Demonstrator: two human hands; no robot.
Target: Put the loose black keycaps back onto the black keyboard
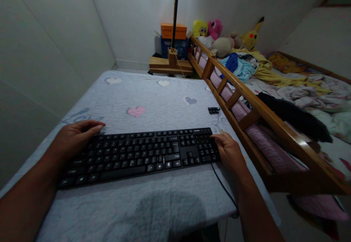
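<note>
On heart-patterned tablecloth (161, 99), toward front edge: black keyboard (153, 150), with left hand (76, 136) and right hand (227, 148) at its ends; impossible to say if firmly gripped. Could slide from snagging of cable (222, 184) against right forearm (253, 201).

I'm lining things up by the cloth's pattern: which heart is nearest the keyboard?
The pink heart, just beyond the keyboard. It is the only pink one; the grey heart and white hearts lie farther back.
</note>
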